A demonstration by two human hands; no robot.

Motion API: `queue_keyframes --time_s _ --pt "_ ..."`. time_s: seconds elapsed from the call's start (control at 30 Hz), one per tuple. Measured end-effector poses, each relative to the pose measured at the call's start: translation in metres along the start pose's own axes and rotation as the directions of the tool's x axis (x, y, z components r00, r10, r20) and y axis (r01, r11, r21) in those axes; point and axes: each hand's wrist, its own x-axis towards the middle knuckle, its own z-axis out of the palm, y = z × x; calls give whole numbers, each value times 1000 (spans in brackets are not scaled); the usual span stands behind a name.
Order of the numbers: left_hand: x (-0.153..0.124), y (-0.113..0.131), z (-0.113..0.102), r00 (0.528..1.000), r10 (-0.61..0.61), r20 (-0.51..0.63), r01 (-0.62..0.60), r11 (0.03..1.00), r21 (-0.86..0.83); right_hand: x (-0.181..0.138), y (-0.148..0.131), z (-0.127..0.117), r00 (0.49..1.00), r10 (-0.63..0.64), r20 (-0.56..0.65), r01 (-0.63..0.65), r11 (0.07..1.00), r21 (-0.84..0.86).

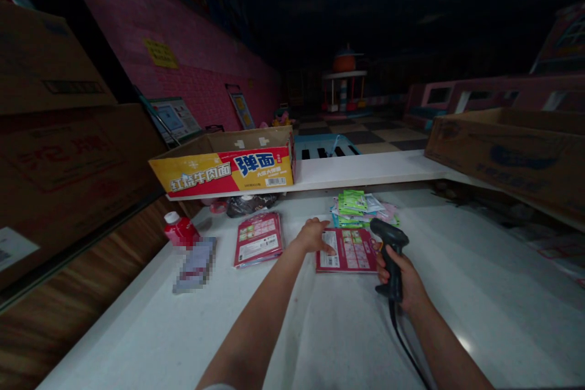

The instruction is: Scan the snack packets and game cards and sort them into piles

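Note:
My right hand (409, 280) is wrapped round the handle of a black barcode scanner (392, 259), whose head tilts over the right end of a flat pink packet (351, 251). A cable runs down from the scanner toward me. At the packet's left edge, my left hand (315, 236) grips it, thumb lying on the printed face near the white barcode label. Some of its fingers are hidden. A stack of similar pink packets (259, 239) lies to the left of that hand. Just behind the held packet is a pile of green and light-coloured sachets (356, 207).
On the white counter's (333, 329) left are a red bottle with a white cap (181, 230) and a blurred flat object (195, 265). A raised shelf (361, 169) carries an open noodle carton (223, 170) and a brown box (507, 149). Large cartons (77, 177) stand at far left.

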Motion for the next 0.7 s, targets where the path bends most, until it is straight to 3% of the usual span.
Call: queue_keyframes --time_s 0.1,0.2,0.33,0.43,0.57,0.7 --pt "-3 9 -6 995 -23 -94 29 997 70 1 -1 -1 1000 4 4 -4 1000 5" --pt "-4 8 -14 996 -62 -68 65 997 48 1 -2 -1 1000 14 8 -14 999 30" --pt "-15 -5 -24 979 -90 183 143 941 -306 -1 -3 1 999 2 48 -3 1000 21" --pt "-37 -9 -27 955 -36 293 221 744 -630 -3 -3 2 997 -15 75 14 1000 15" --pt "-68 -8 -22 985 -116 128 166 439 -883 -6 -4 1 994 -22 106 21 1000 13" --pt "-81 -5 -4 966 -245 -77 -8 273 -962 -10 -5 3 991 -18 133 17 1000 9"
